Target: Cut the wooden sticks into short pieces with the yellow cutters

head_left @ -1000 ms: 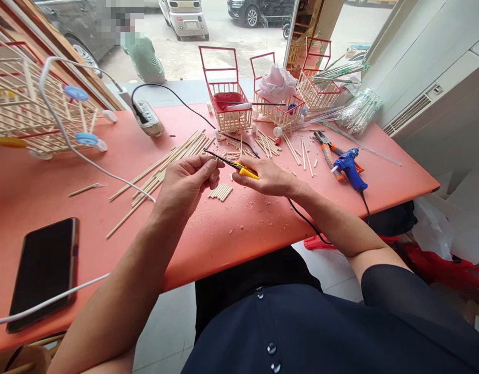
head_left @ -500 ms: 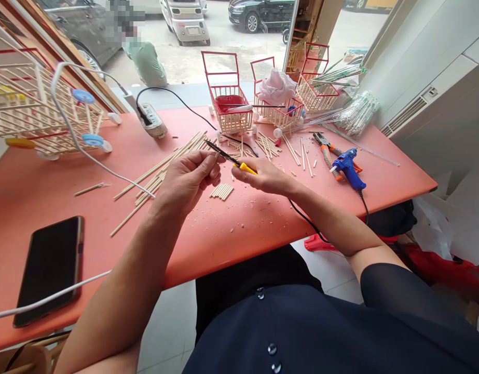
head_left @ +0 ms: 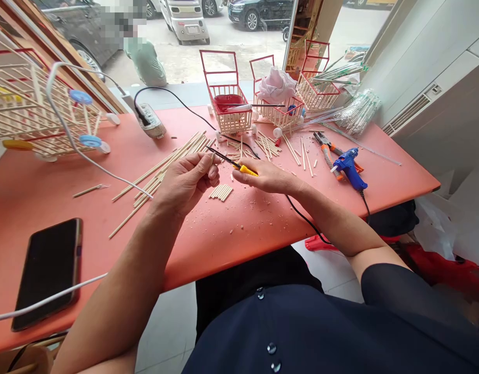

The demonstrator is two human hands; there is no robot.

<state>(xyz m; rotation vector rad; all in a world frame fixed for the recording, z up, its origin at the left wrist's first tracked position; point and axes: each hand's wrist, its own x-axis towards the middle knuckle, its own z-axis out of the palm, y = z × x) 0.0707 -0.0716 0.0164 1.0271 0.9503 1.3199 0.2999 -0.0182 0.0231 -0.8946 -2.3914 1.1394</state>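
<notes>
- Left hand (head_left: 188,179): fingers curled, thumb and forefinger pinched on a thin stick (head_left: 213,157). Only a short end shows past the fingertips.
- Right hand (head_left: 269,177): closed around the yellow handle of the cutters (head_left: 233,163). The dark blades point left and away, with their tip just beside the left fingertips. I cannot tell whether the blades touch the stick.
- Both hands are held just above the desk (head_left: 243,228), near its middle, with the forearms crossing the near edge.
- Cut pieces (head_left: 221,192): a small row of short sticks lies on the desk between and below the two hands, with wood crumbs scattered around it.
- Long sticks (head_left: 161,169): a loose bundle lies left of the hands, running diagonally.
- Blue glue gun (head_left: 350,167): lies right of the right hand, well apart from it, with orange pliers (head_left: 327,149) just behind.
- Three small stick carts (head_left: 228,109) with red frames stand along the far edge. A larger cart (head_left: 32,111) lies on its side at far left.
- Phone (head_left: 48,272): lies screen up at the near left corner, and a white cable (head_left: 48,301) crosses its lower end.
- Power strip (head_left: 149,120): sits at the far left of the desk.
</notes>
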